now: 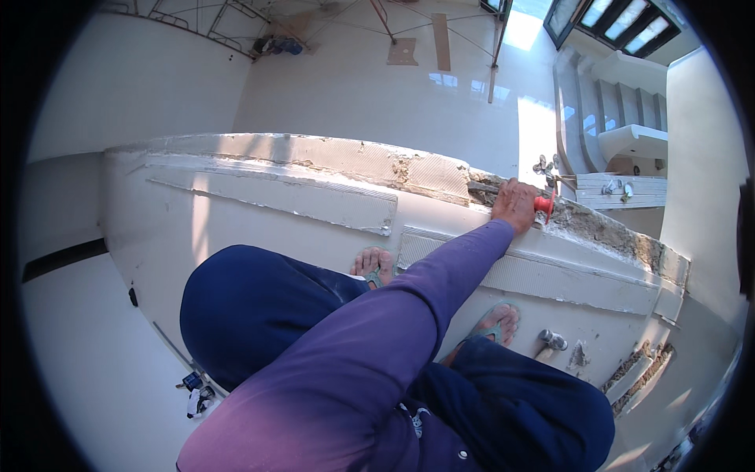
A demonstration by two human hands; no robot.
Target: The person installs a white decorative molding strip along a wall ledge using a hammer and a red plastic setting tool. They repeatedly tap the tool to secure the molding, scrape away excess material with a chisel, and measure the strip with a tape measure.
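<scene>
My left hand (515,206) is closed around a chisel (544,205) with a red hand guard; its metal shaft points left along the broken edge of a low ledge (590,228). The tip lies against rough mortar beside a tile strip (429,173) that still sits on the ledge. The sleeved left arm reaches across from the lower left. A hammer (553,340) rests on the floor by my right foot. My right hand is outside the picture.
Loose tile strips (314,206) (566,281) lie along the ledge's near side, by my sandalled feet. Broken pieces (638,377) lie at the right. Beyond the ledge is a lower floor with scaffolding (385,20), boards (441,43) and curved steps (582,118).
</scene>
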